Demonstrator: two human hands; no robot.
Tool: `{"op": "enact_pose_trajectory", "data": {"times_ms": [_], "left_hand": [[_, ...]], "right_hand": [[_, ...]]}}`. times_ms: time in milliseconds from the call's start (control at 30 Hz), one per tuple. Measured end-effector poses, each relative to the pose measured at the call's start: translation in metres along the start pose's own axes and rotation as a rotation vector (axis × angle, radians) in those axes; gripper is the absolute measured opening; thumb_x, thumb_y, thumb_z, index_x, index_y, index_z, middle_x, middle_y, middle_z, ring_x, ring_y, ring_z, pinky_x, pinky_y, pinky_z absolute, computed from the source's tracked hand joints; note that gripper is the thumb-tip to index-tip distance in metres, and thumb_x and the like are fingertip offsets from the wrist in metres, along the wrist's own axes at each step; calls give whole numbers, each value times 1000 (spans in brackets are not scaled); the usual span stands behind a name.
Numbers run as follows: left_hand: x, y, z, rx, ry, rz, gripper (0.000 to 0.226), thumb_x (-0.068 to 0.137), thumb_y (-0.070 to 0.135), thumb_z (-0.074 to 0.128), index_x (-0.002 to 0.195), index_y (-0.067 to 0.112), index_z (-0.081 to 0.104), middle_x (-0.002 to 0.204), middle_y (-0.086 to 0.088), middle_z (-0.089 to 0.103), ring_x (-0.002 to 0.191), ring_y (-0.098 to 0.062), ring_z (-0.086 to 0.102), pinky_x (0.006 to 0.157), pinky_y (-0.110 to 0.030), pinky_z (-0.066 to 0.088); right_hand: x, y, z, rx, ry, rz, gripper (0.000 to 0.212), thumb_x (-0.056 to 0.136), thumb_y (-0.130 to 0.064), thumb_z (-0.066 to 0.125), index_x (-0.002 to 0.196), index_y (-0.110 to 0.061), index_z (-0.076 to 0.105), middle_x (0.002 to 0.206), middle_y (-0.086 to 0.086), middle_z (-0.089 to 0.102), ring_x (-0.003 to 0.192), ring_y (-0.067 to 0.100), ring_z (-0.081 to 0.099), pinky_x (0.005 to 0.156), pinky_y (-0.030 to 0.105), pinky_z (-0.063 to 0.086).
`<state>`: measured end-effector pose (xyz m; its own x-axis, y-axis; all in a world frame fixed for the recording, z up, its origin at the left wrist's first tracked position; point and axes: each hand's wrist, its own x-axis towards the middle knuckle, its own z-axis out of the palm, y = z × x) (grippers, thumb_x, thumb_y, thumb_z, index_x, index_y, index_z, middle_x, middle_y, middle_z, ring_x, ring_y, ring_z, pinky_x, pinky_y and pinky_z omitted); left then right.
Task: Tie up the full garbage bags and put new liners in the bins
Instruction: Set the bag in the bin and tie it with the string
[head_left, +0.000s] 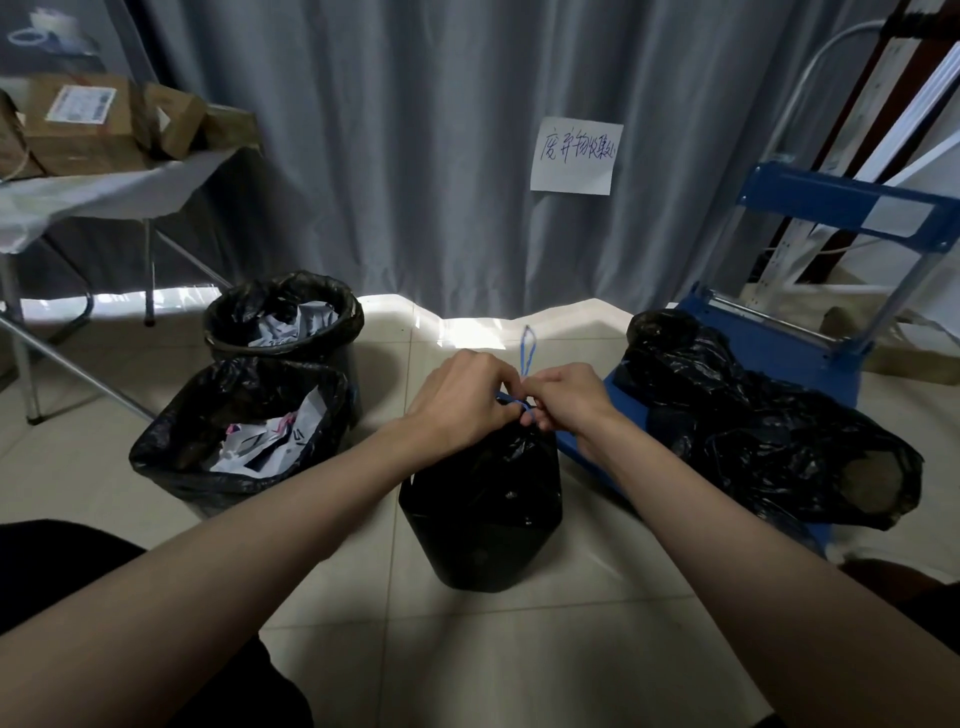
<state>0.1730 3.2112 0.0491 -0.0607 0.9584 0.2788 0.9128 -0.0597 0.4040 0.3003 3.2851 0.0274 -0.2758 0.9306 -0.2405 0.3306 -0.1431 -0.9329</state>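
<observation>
Our left hand (462, 400) and right hand (566, 397) pinched the blue drawstring (525, 358) atop the black bag (483, 499); overtightening risked snapping it toward twelve o'clock.

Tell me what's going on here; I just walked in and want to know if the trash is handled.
A person is tying up a black bag on the floor: the left hand and right hand both pinch its blue drawstring at the gathered neck. Two bins to the left hold open bags full of paper, not yet tied. More black bags lie on a blue cart at right.
</observation>
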Motion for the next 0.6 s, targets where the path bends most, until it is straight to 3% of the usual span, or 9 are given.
{"op": "enact_pose_trajectory", "data": {"times_ms": [133,267,367,500,600], "left_hand": [[3,-5,-3,-72,-91,23,4,78,30,73,77,28,76,58,13,52,63,-7,55,61,-27,43],[3,-7,-9,-402,-273,-169,12,83,10,67,79,16,77,63,11,63,50,8,51,56,-13,37],[2,-11,-15,-614,-374,-375,16,90,6,59,81,10,72,67,-2,59,38,0,43,39,-12,31],[6,-22,-12,-639,-422,-479,33,90,16,59,58,19,66,55,2,35,44,-10,24,44,-22,15],[8,-25,-10,-669,-406,-533,29,89,12,58,62,19,53,53,4,31,42,-8,22,41,-21,14]], "right_hand": [[1,2,2,-28,-22,-75,16,89,-23,67,83,-10,72,57,8,63,49,18,54,44,23,40],[-5,-3,3,-11,-47,-134,17,93,-31,61,96,-16,55,59,7,58,43,11,55,47,24,39],[-8,-6,5,24,-96,-185,15,94,-21,59,85,-17,48,66,7,56,54,14,58,48,21,39],[-12,-8,0,-104,-126,-271,19,84,-19,60,65,-20,59,66,-4,58,72,12,57,64,24,43],[-15,-4,-3,-183,-200,-280,16,80,-27,68,66,-20,68,66,-7,64,69,6,57,71,26,45]]}}
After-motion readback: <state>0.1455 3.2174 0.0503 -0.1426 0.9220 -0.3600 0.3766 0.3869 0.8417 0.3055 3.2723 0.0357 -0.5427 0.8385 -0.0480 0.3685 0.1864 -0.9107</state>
